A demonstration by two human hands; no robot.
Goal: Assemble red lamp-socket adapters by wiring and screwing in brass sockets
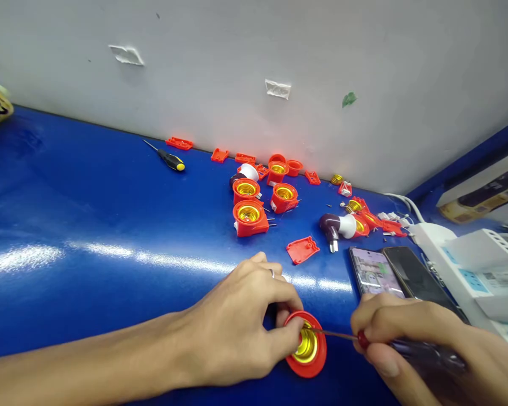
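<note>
My left hand (249, 316), with a ring on one finger, is closed on a red lamp socket (312, 365) with a brass-coloured threaded inside. Its thumb and forefinger pinch the socket's left rim, and the opening faces up toward me. In my right hand (423, 338) is a screwdriver (423, 352) with a dark handle and a red collar. The thin shaft points left, and its tip reaches into the socket opening near my left thumb. My left fingers partly hide the tip and the socket's body.
Several red sockets (253, 225) stand farther back, with a loose red cover (302, 250) and a brown-and-white angled lamp holder (332, 228) nearby. A black-and-yellow screwdriver (171, 160) lies at back left. Two phones (375, 268) and a white power strip (436, 239) are on the right.
</note>
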